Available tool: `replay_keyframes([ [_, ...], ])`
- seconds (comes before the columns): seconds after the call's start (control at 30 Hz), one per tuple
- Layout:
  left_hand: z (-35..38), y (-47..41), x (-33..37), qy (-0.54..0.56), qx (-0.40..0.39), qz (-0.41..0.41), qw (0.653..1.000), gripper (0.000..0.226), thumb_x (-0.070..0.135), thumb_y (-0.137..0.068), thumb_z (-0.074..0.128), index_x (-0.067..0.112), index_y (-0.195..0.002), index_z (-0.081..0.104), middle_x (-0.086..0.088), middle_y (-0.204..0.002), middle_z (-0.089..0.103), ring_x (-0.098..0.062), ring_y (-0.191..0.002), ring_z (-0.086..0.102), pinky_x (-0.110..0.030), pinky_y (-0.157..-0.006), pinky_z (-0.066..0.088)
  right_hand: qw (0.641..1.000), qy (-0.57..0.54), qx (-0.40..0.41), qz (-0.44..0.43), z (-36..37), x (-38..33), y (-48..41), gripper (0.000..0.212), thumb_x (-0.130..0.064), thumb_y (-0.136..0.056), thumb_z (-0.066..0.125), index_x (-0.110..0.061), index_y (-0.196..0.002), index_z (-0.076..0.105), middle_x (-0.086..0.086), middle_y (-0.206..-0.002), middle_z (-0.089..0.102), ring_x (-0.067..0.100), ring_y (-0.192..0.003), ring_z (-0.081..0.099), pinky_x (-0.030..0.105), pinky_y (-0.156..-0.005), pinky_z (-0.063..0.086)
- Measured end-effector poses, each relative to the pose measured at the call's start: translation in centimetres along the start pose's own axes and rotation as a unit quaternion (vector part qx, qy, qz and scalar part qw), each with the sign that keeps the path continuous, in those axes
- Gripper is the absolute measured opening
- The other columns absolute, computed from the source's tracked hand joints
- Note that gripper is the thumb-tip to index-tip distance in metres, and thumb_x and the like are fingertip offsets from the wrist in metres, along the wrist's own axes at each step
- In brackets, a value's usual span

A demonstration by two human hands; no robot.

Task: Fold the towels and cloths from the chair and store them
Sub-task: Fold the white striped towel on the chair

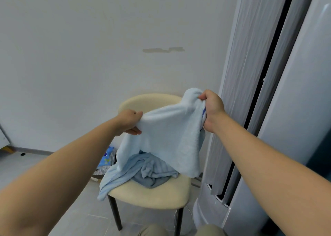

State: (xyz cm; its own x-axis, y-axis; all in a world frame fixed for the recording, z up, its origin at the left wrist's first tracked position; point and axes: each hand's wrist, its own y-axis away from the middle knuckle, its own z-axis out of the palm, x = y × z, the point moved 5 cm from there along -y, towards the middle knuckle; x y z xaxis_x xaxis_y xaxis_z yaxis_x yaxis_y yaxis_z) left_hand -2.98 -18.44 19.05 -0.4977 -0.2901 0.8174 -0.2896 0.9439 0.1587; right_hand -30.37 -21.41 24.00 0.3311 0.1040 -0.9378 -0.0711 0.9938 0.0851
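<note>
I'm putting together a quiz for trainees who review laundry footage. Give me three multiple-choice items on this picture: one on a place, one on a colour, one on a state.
1. Where does the crumpled pile of cloths lie?
A. on the floor
B. on the seat of the chair
C. on a shelf

2. What colour is the towel that is being handled?
A. light blue
B. red
C. black

3. What state is that towel in?
A. folded flat on the seat
B. held up unfolded by both hands
C. rolled up on the floor

Answers:
1 B: the pile rests on the cream seat.
2 A: its whole visible surface is pale blue.
3 B: the left hand and the right hand each grip an upper edge, and the rest hangs loose.
</note>
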Motion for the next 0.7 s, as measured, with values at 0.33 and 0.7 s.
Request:
replay_keyframes([
  [0.33, -0.7, 1.6, 5.1, 0.155, 0.163, 0.105, 0.969, 0.033, -0.011, -0.067, 0.067, 0.017, -0.072, 0.051, -0.005, -0.075, 0.054, -0.020, -0.066, 0.047, -0.031, -0.058, 0.044, 0.964, 0.236, -0.123, 0.024, 2.3, 2.3, 1.0, 0.013, -0.022, -0.085, 0.070, -0.011, -0.092, 0.068, 0.005, -0.082, 0.066, 0.019, -0.072, 0.063, 0.027, -0.064, 0.049],
  [0.7, 1.8, 2.8, 7.8, 0.280, 0.001, 0.088, 0.956, 0.037, -0.021, -0.085, 0.039, 0.010, -0.097, 0.055, -0.015, -0.114, 0.067, -0.029, -0.099, 0.062, -0.031, -0.071, 0.055, 0.919, 0.351, -0.179, -0.028, 4.5, 5.5, 1.1, 0.029, -0.033, -0.084, 0.078, -0.013, -0.104, 0.072, 0.002, -0.095, 0.074, 0.017, -0.093, 0.069, 0.029, -0.084, 0.056],
])
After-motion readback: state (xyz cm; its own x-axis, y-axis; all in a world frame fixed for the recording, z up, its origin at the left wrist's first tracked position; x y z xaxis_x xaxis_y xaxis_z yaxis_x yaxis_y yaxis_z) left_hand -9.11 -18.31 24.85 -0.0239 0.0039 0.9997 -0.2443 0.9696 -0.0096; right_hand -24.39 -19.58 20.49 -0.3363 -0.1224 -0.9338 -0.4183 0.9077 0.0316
